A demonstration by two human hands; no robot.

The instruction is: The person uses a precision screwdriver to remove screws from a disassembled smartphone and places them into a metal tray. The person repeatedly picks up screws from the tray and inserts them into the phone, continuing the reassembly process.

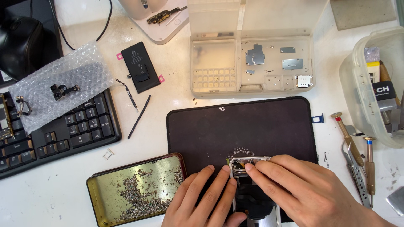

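Your left hand (206,197) lay flat, fingers together, steadying the left edge of an opened phone frame (254,189), while your right hand (303,191) pressed down on its top end, forefinger tip inside the shell. The frame showed a silver rim, dark gutted interior and a small brass-coloured part near the top. It sat at the near edge of the black work mat (252,126). Left of it lay a detached screen panel (136,189) scattered with grit; screwdrivers (357,151) lay to your right, a parts tray (252,63) beyond.
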